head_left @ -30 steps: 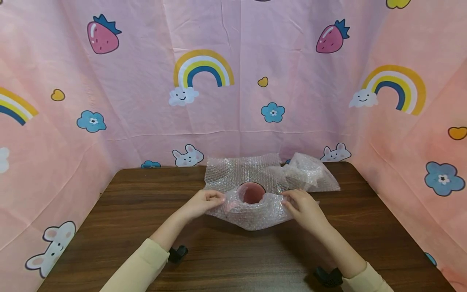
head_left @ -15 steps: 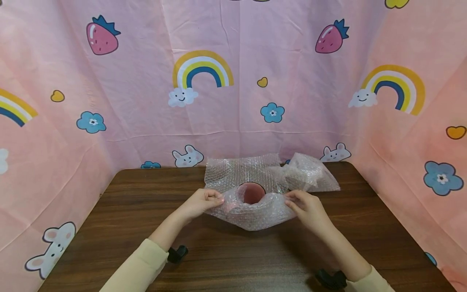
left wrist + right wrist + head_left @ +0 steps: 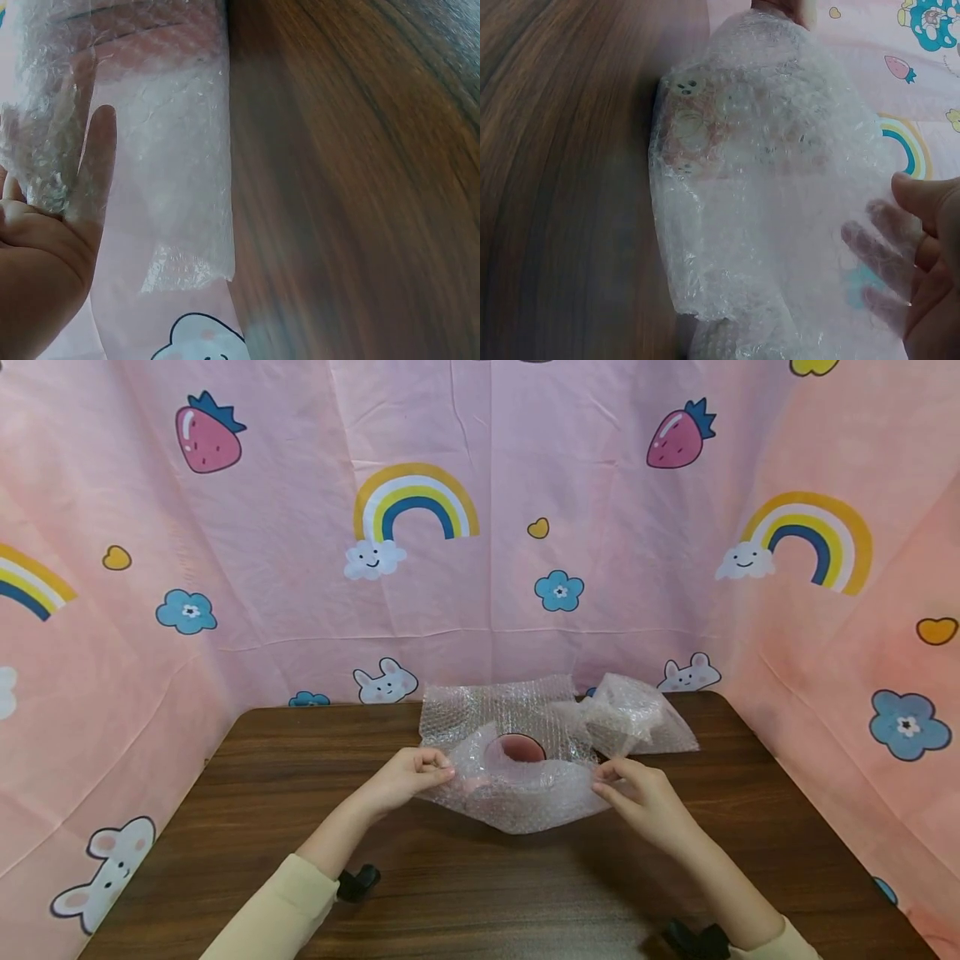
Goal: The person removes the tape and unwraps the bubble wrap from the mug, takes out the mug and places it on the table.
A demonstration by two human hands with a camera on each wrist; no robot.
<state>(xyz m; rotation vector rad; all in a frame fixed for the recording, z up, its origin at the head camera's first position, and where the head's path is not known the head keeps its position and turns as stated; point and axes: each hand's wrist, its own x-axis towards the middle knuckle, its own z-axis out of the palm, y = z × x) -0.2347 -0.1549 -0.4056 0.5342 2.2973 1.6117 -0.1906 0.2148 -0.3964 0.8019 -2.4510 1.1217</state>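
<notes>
A pink-lined round cup (image 3: 528, 747) with a dark rim stands near the table's middle. Clear bubble wrap (image 3: 517, 810) hangs across its front and covers its lower part. My left hand (image 3: 411, 774) pinches the wrap's left edge, and my right hand (image 3: 642, 795) pinches the right edge, so the sheet is spread between them. Through the plastic, the right wrist view shows small cartoon animal prints (image 3: 691, 129) on the cup. There the right fingers lie behind the film. The left wrist view shows the left thumb (image 3: 99, 154) in front of the wrap.
More bubble wrap (image 3: 480, 706) lies flat behind the cup. To its right sits a crumpled bubble-wrap bundle (image 3: 630, 714); its contents cannot be made out. The brown wooden table (image 3: 300, 777) ends at a pink printed curtain (image 3: 300, 510) at the back and sides.
The wrap's edge has risen and now hides more of the cup's opening. My right hand has shifted slightly right, and my left hand slightly left, stretching the sheet.
</notes>
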